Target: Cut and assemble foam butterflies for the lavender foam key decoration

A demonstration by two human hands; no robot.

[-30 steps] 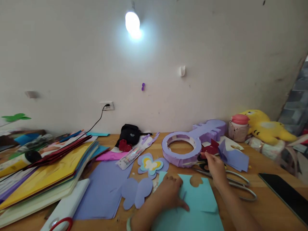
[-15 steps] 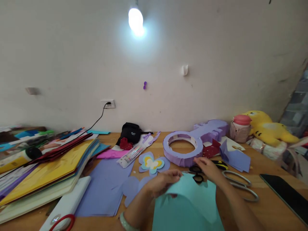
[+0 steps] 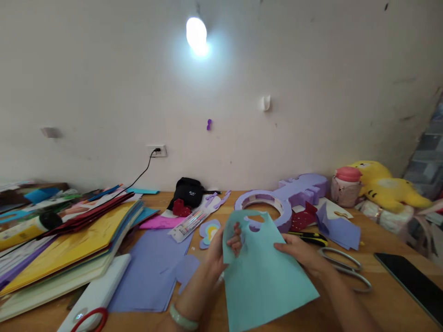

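Observation:
A teal sheet of paper (image 3: 266,276) with cut-out openings near its top is raised above the table between my two hands. My left hand (image 3: 217,249) grips its left side, with the curled fingers showing through a large opening. On the right edge, my right hand (image 3: 300,250) pinches the sheet between thumb and fingers. Behind the sheet lies a purple paper-covered ring with a toothed handle (image 3: 304,186). A layered paper flower (image 3: 207,230) and a plain purple paper shape (image 3: 187,269) are partly hidden by my left hand and arm.
Silver-handled scissors (image 3: 346,267), a yellow-black cutter (image 3: 313,238) and a phone (image 3: 411,281) lie right. To the left are purple sheets (image 3: 148,272), a white box (image 3: 100,290), red-handled scissors (image 3: 100,318) and stacked coloured paper (image 3: 79,230). A pink-lidded jar (image 3: 347,186) stands behind.
The teal sheet has been lifted and turned upright, showing its openings. My left hand has shifted left and my right hand lower, onto the sheet's edge. The black-handled scissors are now hidden.

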